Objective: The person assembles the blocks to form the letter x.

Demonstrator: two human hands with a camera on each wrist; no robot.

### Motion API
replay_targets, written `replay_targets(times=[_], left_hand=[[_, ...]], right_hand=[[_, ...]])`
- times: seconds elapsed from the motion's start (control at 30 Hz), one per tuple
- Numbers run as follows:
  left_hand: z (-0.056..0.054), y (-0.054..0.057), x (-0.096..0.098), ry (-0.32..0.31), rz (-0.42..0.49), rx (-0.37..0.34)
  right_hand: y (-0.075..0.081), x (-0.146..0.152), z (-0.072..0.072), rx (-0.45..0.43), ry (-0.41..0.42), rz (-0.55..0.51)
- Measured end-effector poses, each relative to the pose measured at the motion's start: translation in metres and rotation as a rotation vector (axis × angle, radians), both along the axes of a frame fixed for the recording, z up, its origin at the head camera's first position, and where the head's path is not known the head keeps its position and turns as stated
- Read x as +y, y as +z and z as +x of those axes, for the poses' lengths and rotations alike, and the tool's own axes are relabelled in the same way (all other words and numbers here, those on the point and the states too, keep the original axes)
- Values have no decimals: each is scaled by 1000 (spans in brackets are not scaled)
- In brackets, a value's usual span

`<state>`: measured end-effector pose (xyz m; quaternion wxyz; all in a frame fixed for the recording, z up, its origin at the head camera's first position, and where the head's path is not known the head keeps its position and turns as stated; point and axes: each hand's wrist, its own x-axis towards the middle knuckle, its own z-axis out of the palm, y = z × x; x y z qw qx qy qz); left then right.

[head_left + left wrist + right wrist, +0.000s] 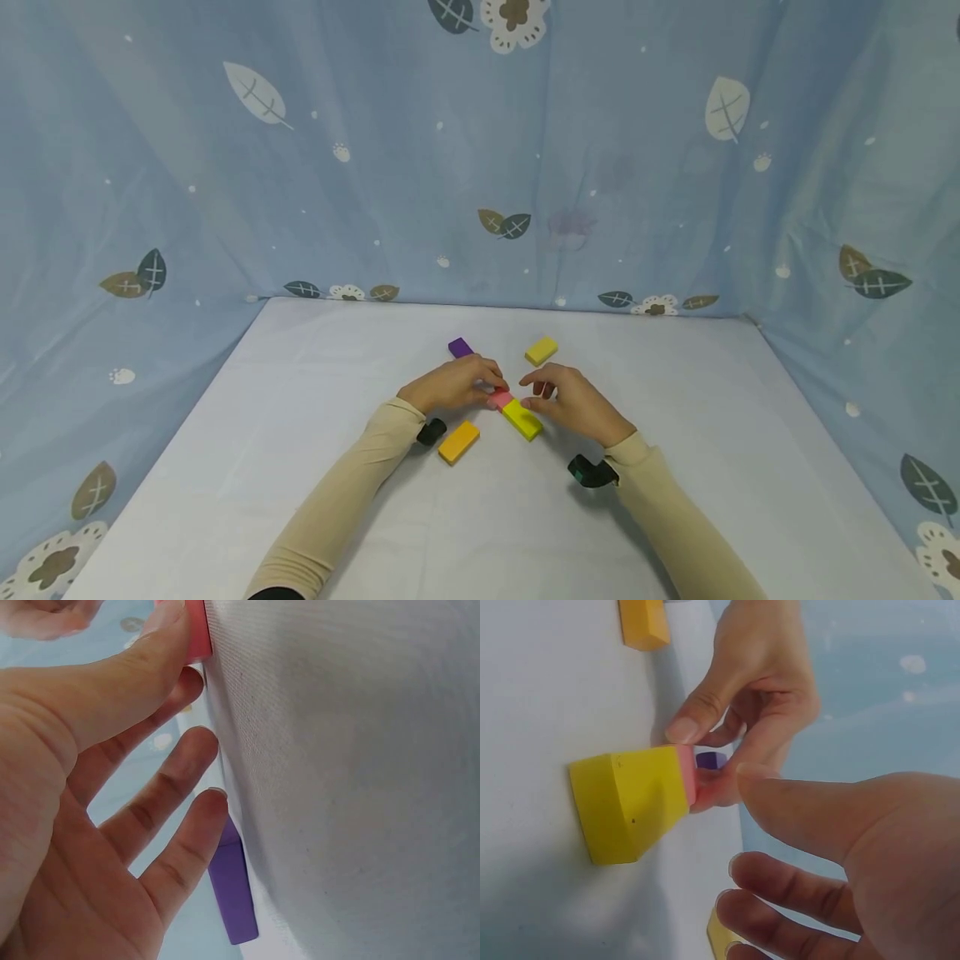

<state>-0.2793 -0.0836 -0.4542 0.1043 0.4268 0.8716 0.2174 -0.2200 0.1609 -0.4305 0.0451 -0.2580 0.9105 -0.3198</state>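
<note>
Pink block (502, 400) sits pinched between the left hand's (454, 383) thumb and finger.

The person is wearing creased beige sleeves (341, 493) and black wrist cameras (592, 473) (the right one showing green).

Hands (457, 383) at pink block (501, 400), white tabletop (750, 467)

A blue curtain (420, 167) hangs behind the white tabletop (300, 400) at twelve o'clock, pale leaf prints (727, 108) at ten and two.
</note>
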Motion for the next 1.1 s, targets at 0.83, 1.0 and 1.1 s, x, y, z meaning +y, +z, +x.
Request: replay_targets(times=[0.83,1.0,1.1], left_hand=[[-1,1,0,8,-5,-18],[-2,-1,0,-1,3,-15],[-2,-1,0,4,0,-15]], right_hand=[[-15,-4,-4,-78,30,1],[-17,-5,-4,-81,38,1],[-19,-6,-4,-81,44,-2]])
